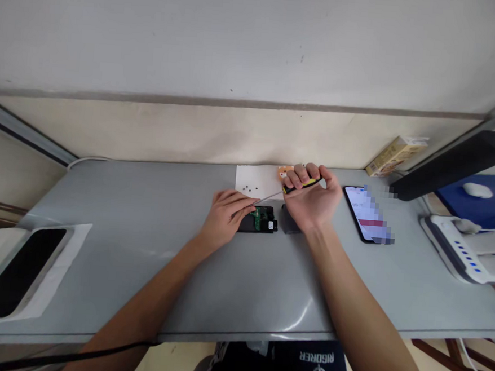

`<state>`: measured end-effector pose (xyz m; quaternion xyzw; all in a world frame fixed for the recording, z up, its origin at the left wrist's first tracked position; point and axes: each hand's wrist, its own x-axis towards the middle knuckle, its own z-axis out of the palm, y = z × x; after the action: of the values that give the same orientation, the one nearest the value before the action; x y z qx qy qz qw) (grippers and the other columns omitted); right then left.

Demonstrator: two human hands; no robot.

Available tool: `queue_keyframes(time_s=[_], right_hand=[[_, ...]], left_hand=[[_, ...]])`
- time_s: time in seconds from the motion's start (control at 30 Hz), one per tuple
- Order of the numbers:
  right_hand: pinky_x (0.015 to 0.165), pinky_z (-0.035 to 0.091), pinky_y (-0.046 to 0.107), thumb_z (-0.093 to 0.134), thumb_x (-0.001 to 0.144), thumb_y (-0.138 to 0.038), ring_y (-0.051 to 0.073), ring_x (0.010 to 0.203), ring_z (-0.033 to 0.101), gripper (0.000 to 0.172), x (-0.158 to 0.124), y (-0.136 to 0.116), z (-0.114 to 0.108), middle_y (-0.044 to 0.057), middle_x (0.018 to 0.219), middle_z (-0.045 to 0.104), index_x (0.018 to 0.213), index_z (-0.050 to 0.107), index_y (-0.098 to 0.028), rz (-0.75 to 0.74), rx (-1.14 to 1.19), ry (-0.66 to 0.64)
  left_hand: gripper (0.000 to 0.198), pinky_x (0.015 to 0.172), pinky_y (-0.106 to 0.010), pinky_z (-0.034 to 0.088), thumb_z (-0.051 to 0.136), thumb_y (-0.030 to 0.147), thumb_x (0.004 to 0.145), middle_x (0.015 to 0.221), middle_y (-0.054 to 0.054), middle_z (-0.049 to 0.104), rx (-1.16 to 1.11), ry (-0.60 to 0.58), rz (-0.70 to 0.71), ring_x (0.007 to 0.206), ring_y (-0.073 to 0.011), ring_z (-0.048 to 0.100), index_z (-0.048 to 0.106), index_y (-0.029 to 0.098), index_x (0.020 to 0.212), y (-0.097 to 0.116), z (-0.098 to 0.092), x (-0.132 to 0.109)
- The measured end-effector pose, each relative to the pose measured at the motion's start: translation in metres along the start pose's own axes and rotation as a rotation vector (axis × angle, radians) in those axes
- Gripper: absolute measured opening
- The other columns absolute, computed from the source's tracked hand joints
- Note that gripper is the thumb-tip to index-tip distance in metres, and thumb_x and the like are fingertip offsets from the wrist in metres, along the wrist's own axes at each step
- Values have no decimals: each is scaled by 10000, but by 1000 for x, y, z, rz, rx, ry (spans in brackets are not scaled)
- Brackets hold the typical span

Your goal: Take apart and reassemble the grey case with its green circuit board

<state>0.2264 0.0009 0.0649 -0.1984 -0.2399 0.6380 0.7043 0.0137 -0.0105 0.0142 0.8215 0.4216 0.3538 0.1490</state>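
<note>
My right hand (314,201), palm turned up, has its fingers wrapped round the yellow-and-black handle of a screwdriver (302,186). The thin metal shaft slants down to the left, and its tip disappears at the fingertips of my left hand (225,212). Those fingers are pinched together there; whether a small piece sits between them is hidden. Under my left hand lies an opened black device (266,223) with a green circuit board, partly covered. A dark grey block-like part (288,221) stands beside it, partly behind my right wrist.
Behind the hands, several small black screws (249,188) lie on a white sheet (256,176) with an orange picture. A lit phone (364,213), a white power strip (455,248) and a carton (396,156) are rightward. At left, a dark-screened phone (21,271) rests near the grey table's (141,257) edge.
</note>
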Motion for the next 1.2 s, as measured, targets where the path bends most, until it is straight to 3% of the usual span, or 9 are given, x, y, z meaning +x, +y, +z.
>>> queue_keyframes(time_s=[0.23,0.37,0.5,0.63,0.83,1.2], right_hand=[[617,439,331,502,905,-381,159,617,325,380,-1,4,1,-12,713,244,722,205,-232,1,-14,18],[626,428,333,498,895,-369,160,632,332,369,-2,3,3,-12,721,234,710,211,-229,-8,-3,-15],[602,388,326,485,886,-349,154,624,313,345,-3,11,6,-13,716,210,688,232,-222,-10,-69,-46],[598,369,312,476,887,-323,150,637,318,305,-6,23,9,-8,721,222,674,285,-218,-7,-114,-77],[605,384,307,530,875,-349,152,652,334,321,-10,30,15,-5,717,251,670,320,-221,0,-144,-91],[597,342,310,544,856,-326,148,649,318,306,-11,35,17,-12,729,208,664,333,-216,-22,-156,-102]], left_hand=[[249,999,-426,407,562,357,1039,1071,-9,778,31,18,10,1024,-219,636,738,300,1206,1,-1,-1],[428,1087,-443,361,640,328,977,1188,-26,733,56,-3,-41,1128,-235,617,600,291,1401,2,-9,0],[290,963,-390,462,459,209,989,1009,-32,714,38,22,-154,971,-212,640,691,236,1162,-8,-18,3],[278,848,-357,498,418,202,983,945,-28,725,80,-93,-193,883,-213,653,694,226,1002,-20,-18,2],[276,826,-341,499,402,168,959,973,-30,744,82,-222,-155,889,-206,673,670,223,994,-18,-13,1],[277,821,-322,504,442,129,941,1008,-20,754,66,-197,-109,889,-190,681,700,221,982,-16,-12,1]])
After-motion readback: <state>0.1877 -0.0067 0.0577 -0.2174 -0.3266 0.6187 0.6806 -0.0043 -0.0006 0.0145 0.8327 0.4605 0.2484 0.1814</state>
